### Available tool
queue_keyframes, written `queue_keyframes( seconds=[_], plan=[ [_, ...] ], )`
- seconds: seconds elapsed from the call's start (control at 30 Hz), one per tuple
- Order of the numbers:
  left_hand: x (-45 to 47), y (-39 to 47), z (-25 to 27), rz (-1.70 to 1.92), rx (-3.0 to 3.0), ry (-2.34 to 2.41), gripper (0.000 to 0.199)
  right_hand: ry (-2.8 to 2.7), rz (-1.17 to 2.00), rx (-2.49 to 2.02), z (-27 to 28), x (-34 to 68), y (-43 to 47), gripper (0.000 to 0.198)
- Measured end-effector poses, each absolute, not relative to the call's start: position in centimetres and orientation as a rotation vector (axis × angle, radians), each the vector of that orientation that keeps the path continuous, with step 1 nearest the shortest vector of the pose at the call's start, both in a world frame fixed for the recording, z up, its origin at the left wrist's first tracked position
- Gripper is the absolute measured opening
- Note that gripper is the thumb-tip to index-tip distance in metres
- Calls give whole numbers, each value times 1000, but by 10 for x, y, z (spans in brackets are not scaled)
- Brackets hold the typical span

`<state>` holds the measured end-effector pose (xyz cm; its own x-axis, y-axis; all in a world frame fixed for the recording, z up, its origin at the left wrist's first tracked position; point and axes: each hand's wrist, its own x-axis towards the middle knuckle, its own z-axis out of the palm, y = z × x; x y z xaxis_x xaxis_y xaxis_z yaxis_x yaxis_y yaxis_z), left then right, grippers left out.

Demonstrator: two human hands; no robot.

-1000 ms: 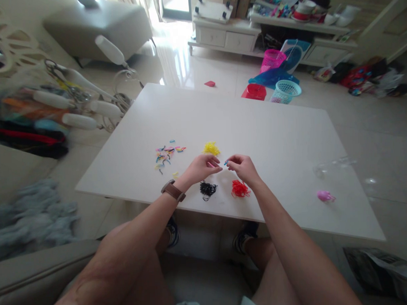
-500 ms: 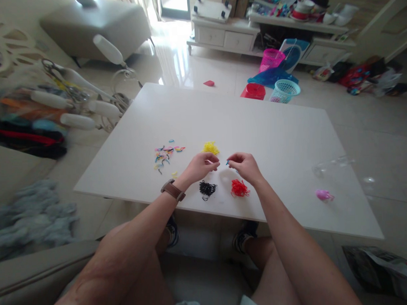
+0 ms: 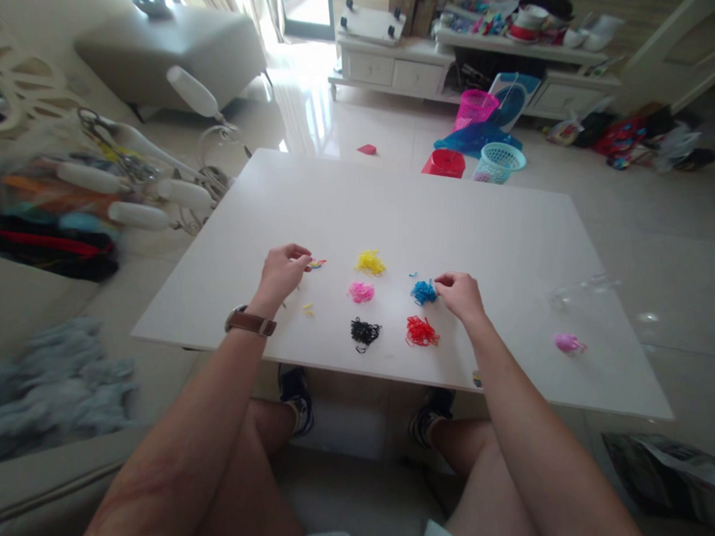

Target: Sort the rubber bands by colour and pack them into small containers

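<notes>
My left hand [image 3: 286, 270] is over the mixed-colour rubber bands [image 3: 317, 264] at the left, hiding most of them. Its fingertips are bent together; whether a band is between them is hidden. At the right edge of the blue rubber bands [image 3: 422, 292], my right hand [image 3: 461, 294] has thumb and finger pinched, and I cannot make out what is in the pinch. Between the hands lie heaps of yellow rubber bands [image 3: 370, 262], pink rubber bands [image 3: 361, 291], black rubber bands [image 3: 365, 332] and red rubber bands [image 3: 421, 331].
The white table [image 3: 497, 232] carries a pink-purple object [image 3: 569, 343] and a transparent item [image 3: 581, 291] at its right. A few pale yellow bits [image 3: 308, 309] lie near my left wrist. Beyond the far edge stand a light-blue basket [image 3: 499, 163] and a red container [image 3: 444, 163].
My left hand has moved left from the middle to the mixed bands. My right hand, which held a blue band, has shifted right beside the blue heap. The pink and blue heaps are now uncovered.
</notes>
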<state>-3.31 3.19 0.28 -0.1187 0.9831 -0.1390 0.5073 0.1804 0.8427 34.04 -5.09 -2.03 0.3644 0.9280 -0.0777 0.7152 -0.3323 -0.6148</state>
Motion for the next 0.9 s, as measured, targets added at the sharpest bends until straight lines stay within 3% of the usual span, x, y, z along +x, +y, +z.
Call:
queue_keyframes(
  seconds=[0.23,0.5,0.73,0.9],
  plan=[
    [-76,30,3,798,1390,1936,27,-1380,580,-2113,-18,335,-47,22],
    [-109,25,-12,385,1550,2076,25,-1407,603,-2138,-12,327,-49,20],
    [-101,26,-33,210,1700,2062,46,-1401,666,-2150,-13,328,-45,21],
    [-94,25,-37,219,1736,2035,28,-1436,654,-2154,-14,326,-44,20]
  ],
)
